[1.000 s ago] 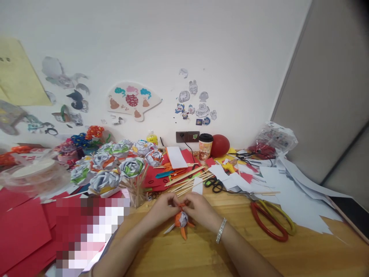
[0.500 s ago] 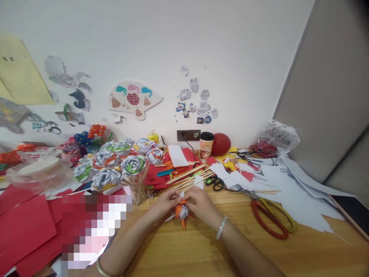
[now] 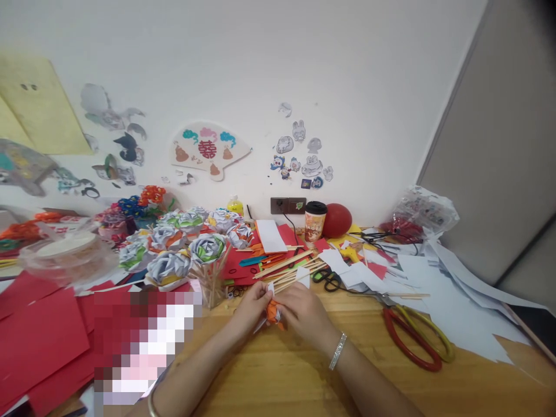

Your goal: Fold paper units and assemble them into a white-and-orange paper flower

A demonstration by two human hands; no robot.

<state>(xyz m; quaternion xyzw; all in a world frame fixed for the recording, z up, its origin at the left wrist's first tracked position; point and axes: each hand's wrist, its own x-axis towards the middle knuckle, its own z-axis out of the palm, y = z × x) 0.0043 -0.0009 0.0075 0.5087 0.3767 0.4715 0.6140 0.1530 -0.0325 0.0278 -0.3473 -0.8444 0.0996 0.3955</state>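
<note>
Before the cup (image 3: 313, 229), the folded paper (image 3: 273, 313) — likely light, crushable, best held by edges — is pinched by left grip (image 3: 252, 308) and right grip (image 3: 304, 308).

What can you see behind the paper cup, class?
A red round object shows past the paper cup on the right, with the white wall farther back. The object's left edge, and anything else the cup covers, cannot be seen.

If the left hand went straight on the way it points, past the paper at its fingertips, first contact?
Likely the wooden sticks, just beyond the orange-and-white paper at the left hand. Depth is unclear; the right hand is close enough that it might be brushed first.
</note>
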